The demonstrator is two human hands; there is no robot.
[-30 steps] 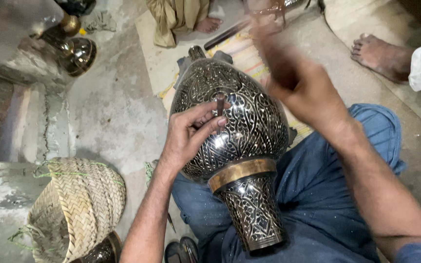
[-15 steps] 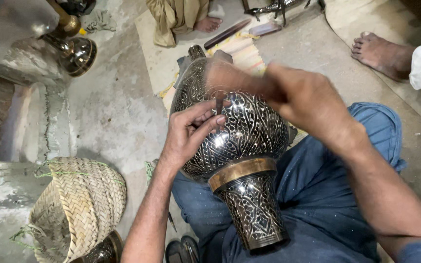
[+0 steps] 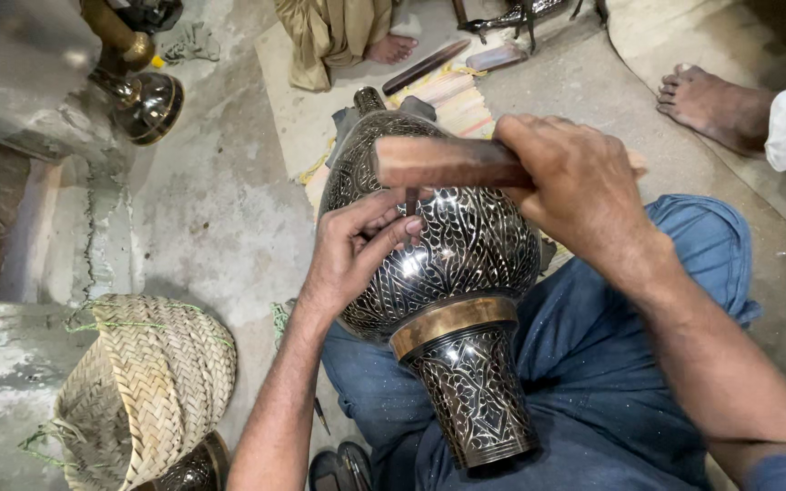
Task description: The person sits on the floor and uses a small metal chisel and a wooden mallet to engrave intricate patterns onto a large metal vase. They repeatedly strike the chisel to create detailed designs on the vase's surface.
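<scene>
The large engraved metal vase (image 3: 438, 273) lies tilted across the person's lap, its round body pointing away and its patterned neck with a brass band toward the camera, resting on the blue trousers (image 3: 593, 382); the right hand (image 3: 584, 191) comes in from the right, forearm slanting down across the thigh, fingers wrapped fully round a wooden mallet (image 3: 438, 162) held level across the top of the vase's body; the left hand (image 3: 352, 250) rests on the vase's left shoulder, forearm rising from the bottom edge, thumb and fingertips pinched tight on a small dark chisel (image 3: 410, 202) that stands upright with its tip on the engraved surface; the mallet's head sits just above the chisel's top, touching or nearly so. Half a second ago the right hand and mallet were blurred and higher, a second ago raised well above the vase; the left hand and chisel have stayed in place. A woven basket (image 3: 147, 382) lies at lower left; another person's bare foot (image 3: 711, 100) shows at upper right.
</scene>
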